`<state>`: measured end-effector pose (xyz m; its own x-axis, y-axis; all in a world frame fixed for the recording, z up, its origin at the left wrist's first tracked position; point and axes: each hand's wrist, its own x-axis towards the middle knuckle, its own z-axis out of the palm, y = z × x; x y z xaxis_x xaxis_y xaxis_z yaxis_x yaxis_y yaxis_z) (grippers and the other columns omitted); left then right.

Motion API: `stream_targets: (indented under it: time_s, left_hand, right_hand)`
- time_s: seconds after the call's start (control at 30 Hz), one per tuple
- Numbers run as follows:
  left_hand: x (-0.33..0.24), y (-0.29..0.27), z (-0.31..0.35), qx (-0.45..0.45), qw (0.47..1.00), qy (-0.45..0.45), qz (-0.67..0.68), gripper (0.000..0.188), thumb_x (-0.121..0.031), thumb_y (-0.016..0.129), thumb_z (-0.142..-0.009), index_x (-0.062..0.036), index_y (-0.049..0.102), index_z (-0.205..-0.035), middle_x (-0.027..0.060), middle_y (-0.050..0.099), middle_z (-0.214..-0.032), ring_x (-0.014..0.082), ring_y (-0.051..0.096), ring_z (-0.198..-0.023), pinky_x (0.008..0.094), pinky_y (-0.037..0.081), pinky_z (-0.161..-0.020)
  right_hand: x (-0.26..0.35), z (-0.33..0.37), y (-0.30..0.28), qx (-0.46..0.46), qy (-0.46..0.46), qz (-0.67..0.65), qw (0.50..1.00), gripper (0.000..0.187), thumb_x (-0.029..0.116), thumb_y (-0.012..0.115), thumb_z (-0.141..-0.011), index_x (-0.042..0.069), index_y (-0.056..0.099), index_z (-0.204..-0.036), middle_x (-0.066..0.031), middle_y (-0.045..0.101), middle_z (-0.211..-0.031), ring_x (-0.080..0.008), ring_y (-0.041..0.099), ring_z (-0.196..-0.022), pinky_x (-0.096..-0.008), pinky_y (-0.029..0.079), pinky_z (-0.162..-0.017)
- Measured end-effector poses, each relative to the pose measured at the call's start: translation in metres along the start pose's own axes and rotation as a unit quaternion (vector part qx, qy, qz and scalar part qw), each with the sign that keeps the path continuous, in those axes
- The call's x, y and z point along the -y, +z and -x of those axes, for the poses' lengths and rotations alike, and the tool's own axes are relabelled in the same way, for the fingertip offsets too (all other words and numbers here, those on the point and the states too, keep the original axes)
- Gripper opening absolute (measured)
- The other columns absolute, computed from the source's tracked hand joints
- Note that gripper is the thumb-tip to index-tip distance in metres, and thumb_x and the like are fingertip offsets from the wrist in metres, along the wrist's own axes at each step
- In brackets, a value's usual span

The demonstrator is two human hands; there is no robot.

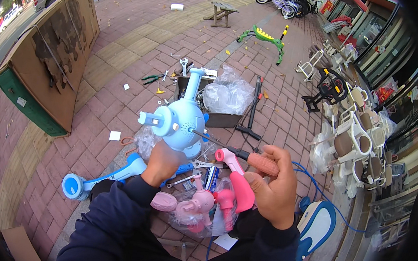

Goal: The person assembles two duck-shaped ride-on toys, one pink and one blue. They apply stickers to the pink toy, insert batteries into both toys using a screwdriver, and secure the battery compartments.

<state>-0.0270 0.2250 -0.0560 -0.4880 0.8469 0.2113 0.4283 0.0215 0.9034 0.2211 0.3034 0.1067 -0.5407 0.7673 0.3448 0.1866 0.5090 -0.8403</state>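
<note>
My left hand (162, 163), partly blurred, is closed round the underside of a light blue plastic ride-on toy part (178, 122). The part has a round body, an upright tube and a short side arm. My right hand (276, 187) grips a screwdriver (262, 163) by its orange-pink handle. Its long shaft points left, with the tip at a hole in the round body. Below the screwdriver lies a bright pink curved part (239, 189). Bagged pink toy parts (203, 200) rest between my knees. A blue tubular part (114, 174) lies by my left forearm.
Ahead stands an open toolbox (225, 120) with clear plastic bags (228, 94) on top. Pliers (152, 78) and an adjustable wrench (184, 65) lie beside it. A large cardboard box (52, 60) stands left; white child seats (354, 139) pile up right. A blue cable (321, 191) crosses the ground.
</note>
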Motion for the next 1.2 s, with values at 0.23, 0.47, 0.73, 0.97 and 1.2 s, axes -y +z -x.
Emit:
stream_targets:
  time_s: [0.23,0.47,0.73,0.97,1.2]
  left_hand:
    - [0.003,0.007,0.002,0.001,0.999,-0.045,-0.001,0.03,-0.002,0.068,-0.072,0.0019,0.069,-0.102,0.0205,0.072,-0.092,0.0361,0.068,-0.084,0.0412,0.053,-0.073]
    - [0.002,0.006,0.002,0.018,0.997,-0.076,0.01,0.03,-0.002,0.069,-0.072,0.0019,0.069,-0.101,0.0198,0.072,-0.091,0.0342,0.068,-0.083,0.0406,0.053,-0.073]
    - [-0.007,0.005,0.003,0.017,0.995,-0.092,0.04,0.029,-0.001,0.069,-0.072,0.003,0.068,-0.101,0.0158,0.071,-0.086,0.026,0.065,-0.08,0.0382,0.051,-0.07]
    - [-0.005,0.003,0.005,0.037,0.995,-0.09,0.024,0.026,-0.002,0.07,-0.072,0.0023,0.068,-0.098,0.016,0.07,-0.084,0.0258,0.065,-0.077,0.038,0.05,-0.068]
    - [0.004,0.01,0.005,0.028,0.998,-0.05,0.001,0.028,-0.005,0.074,-0.073,0.0001,0.071,-0.1,0.0159,0.073,-0.09,0.0317,0.069,-0.082,0.0405,0.053,-0.071]
  right_hand:
    - [-0.008,0.003,-0.007,0.001,-0.088,0.087,0.992,0.026,0.011,0.075,-0.093,-0.001,0.064,-0.114,-0.0129,0.072,-0.097,-0.025,0.069,-0.079,-0.0325,0.054,-0.077]
    - [-0.007,0.006,-0.004,0.009,-0.011,0.064,0.998,0.025,0.009,0.072,-0.093,0.0,0.062,-0.114,-0.0153,0.071,-0.1,-0.0275,0.073,-0.089,-0.0345,0.055,-0.079]
    - [-0.004,0.006,-0.005,0.006,0.038,0.095,0.995,0.025,0.009,0.071,-0.095,0.0,0.061,-0.116,-0.0137,0.07,-0.1,-0.0254,0.072,-0.086,-0.0325,0.055,-0.076]
    - [-0.001,0.008,-0.005,-0.019,0.066,0.026,0.997,0.026,0.006,0.069,-0.096,-0.001,0.06,-0.118,-0.0136,0.07,-0.103,-0.0221,0.071,-0.086,-0.032,0.055,-0.079]
    - [0.003,0.01,0.0,-0.033,-0.002,-0.042,0.999,0.029,0.006,0.07,-0.093,-0.005,0.061,-0.118,-0.0157,0.069,-0.107,-0.0231,0.071,-0.091,-0.0348,0.056,-0.082]
